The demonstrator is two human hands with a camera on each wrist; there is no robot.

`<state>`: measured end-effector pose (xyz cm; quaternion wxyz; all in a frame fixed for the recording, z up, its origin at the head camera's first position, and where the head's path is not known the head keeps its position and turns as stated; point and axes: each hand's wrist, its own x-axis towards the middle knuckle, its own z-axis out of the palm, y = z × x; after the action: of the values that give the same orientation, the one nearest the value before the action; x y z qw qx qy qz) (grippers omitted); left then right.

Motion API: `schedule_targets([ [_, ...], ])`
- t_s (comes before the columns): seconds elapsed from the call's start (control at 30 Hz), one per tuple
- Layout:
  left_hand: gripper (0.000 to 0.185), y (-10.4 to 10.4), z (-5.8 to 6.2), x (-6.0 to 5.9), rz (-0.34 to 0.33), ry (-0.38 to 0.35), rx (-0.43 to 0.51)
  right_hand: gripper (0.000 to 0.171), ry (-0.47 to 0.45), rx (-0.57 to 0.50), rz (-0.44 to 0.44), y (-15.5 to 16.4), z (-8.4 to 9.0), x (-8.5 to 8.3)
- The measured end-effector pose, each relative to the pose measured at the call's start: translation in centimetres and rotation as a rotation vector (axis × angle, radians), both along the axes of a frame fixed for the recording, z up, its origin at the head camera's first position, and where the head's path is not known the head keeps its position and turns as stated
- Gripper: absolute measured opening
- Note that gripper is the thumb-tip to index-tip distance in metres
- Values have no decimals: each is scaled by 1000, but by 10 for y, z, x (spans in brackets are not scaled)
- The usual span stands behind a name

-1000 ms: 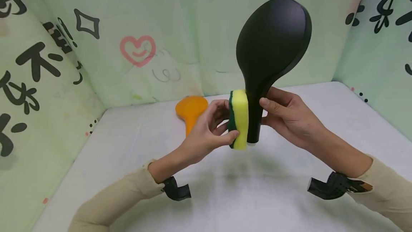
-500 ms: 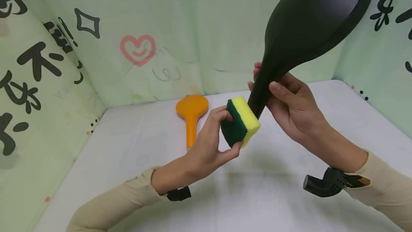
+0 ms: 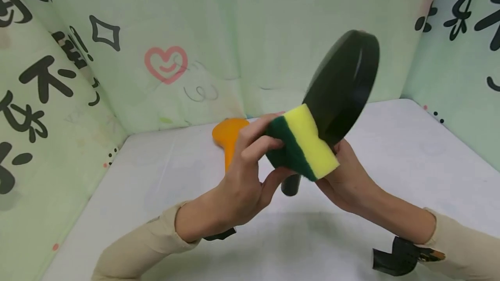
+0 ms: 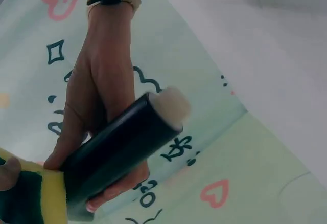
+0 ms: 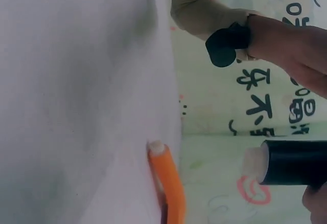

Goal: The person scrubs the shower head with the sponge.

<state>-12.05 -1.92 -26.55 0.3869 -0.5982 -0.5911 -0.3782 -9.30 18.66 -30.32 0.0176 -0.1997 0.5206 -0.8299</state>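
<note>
My left hand pinches a yellow and dark green sponge between thumb and fingers. The sponge's yellow side lies against the lower head of a black shower head, denting along its edge. My right hand holds the shower head by its handle from behind, its fingers mostly hidden in the head view. The shower head is tilted, its broad end up and to the right. In the left wrist view, the handle ends in a whitish connector, and the right hand's fingers lie around it.
An orange shower head lies on the white table behind the left hand. Its handle shows in the right wrist view. A pale green printed curtain encloses the back and sides.
The black shower head swung up to the right, then came back lower and turned more edge-on. The sponge moved from its handle to its head, tilting with the left hand.
</note>
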Motion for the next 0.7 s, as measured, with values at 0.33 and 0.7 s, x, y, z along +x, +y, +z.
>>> schedule_targets([
  [0.33,51,-26,31,14,116,74,-36,65,149,661,-338,15,-22,14],
  [0.7,56,-47,41,12,200,-192,-478,42,1342,957,-717,58,0,-12],
])
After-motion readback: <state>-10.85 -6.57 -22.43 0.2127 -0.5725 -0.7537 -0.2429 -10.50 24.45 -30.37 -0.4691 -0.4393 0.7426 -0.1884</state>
